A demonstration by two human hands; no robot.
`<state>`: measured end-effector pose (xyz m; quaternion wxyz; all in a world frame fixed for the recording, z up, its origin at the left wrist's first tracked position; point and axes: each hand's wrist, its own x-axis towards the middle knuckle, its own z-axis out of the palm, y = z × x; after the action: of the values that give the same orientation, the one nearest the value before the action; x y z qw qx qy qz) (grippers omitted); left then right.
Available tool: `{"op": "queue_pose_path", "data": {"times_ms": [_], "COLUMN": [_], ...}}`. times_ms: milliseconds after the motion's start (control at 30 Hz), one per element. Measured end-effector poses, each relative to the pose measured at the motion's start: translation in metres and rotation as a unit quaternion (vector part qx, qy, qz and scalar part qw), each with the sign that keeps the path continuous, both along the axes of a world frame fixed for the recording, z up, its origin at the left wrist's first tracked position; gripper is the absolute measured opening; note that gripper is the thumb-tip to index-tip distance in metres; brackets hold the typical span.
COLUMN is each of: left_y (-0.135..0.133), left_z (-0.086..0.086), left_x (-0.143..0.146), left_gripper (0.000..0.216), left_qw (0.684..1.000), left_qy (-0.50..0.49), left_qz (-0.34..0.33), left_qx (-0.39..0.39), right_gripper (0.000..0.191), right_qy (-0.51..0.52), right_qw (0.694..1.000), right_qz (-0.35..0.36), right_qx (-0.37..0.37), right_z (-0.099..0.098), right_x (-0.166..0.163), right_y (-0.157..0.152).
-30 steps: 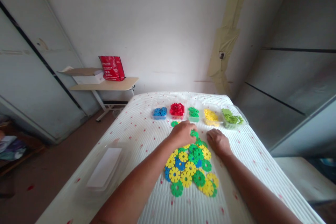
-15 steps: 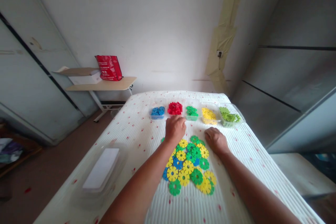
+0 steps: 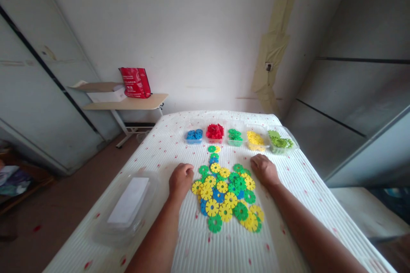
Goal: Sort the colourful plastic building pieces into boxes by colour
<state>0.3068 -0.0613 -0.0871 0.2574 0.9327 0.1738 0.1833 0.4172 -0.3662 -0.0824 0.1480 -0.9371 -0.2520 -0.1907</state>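
Observation:
A loose pile of notched plastic discs (image 3: 230, 200) in yellow, green and blue lies on the quilted tablecloth between my hands. Left of the pile rests my left hand (image 3: 181, 180), its fingers curled closed with no disc showing in them. On the other side, my right hand (image 3: 264, 169) lies on the cloth as a loose fist, nothing showing in it. From the far left of the pile a short trail of discs (image 3: 214, 156), green, blue and yellow, runs toward the clear tubs. Neither hand visibly grips a disc.
Along the far side stand clear tubs of blue discs (image 3: 194, 135), red pieces (image 3: 215, 132), green discs (image 3: 235, 136), yellow pieces (image 3: 255, 140) and light green pieces (image 3: 281, 140). A clear lidded box (image 3: 128, 207) lies at left. Beyond is a side table (image 3: 141, 102) with a red bag (image 3: 135, 82).
My left hand has drawn back and left from in front of the red tub to beside the pile, uncovering the trail of discs. My right hand has stayed in place.

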Motion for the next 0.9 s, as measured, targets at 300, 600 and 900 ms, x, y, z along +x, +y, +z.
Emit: {"op": "queue_pose_path", "data": {"times_ms": [300,600,900], "left_y": [0.001,0.000,0.000], "left_z": [0.001,0.005,0.003], "left_x": [-0.002,-0.002,-0.003], "left_gripper": [0.020,0.021,0.021], "left_qw": [0.999,0.999,0.999], "left_qy": [-0.024,-0.012,-0.021], "left_qz": [0.010,0.013,0.017], "left_qx": [-0.027,-0.028,-0.031], "right_gripper": [0.029,0.044,0.022], "right_qy": [0.290,0.220,0.152], "right_qw": [0.900,0.958,0.984], "right_qz": [0.070,0.163,0.087], "right_qx": [0.316,0.090,0.039], "right_z": [0.015,0.019,0.018], "right_x": [-0.017,-0.061,-0.052], "right_y": [-0.019,-0.018,-0.022]}}
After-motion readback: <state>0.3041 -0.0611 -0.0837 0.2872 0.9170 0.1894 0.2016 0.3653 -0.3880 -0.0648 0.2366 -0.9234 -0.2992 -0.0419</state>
